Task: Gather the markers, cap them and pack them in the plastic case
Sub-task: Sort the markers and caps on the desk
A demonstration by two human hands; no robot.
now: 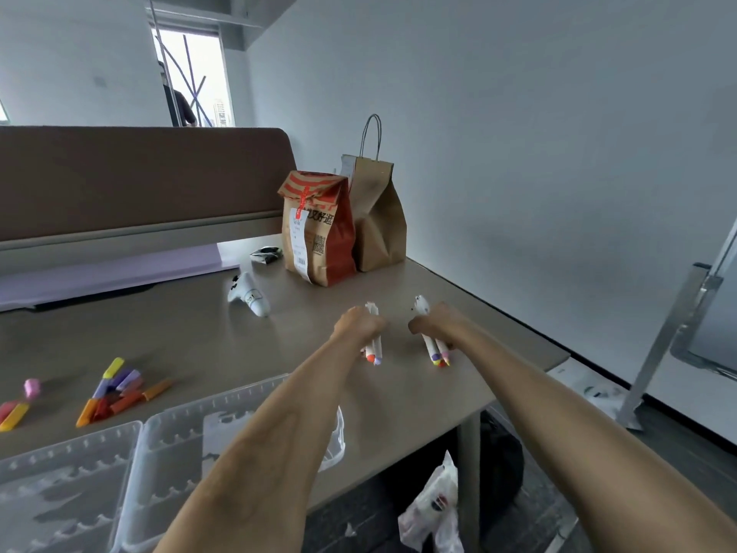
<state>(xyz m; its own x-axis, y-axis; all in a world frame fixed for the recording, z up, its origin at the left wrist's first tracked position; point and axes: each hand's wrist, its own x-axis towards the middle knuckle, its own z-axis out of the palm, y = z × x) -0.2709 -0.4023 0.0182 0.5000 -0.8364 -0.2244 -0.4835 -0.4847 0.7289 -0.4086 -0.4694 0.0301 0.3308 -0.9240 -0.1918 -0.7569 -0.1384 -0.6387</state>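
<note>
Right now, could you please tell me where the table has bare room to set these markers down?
Bare beige tabletop lies between the white controller and the pile of coloured caps, and between the brown paper bags and the left hand and right hand. The clear plastic case crowds the front left.

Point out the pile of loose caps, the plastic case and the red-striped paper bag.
pile of loose caps (119, 387): head view, middle of the pile.
plastic case (223, 397): head view, on its far rim.
red-striped paper bag (319, 237): head view, on its front face.
</note>
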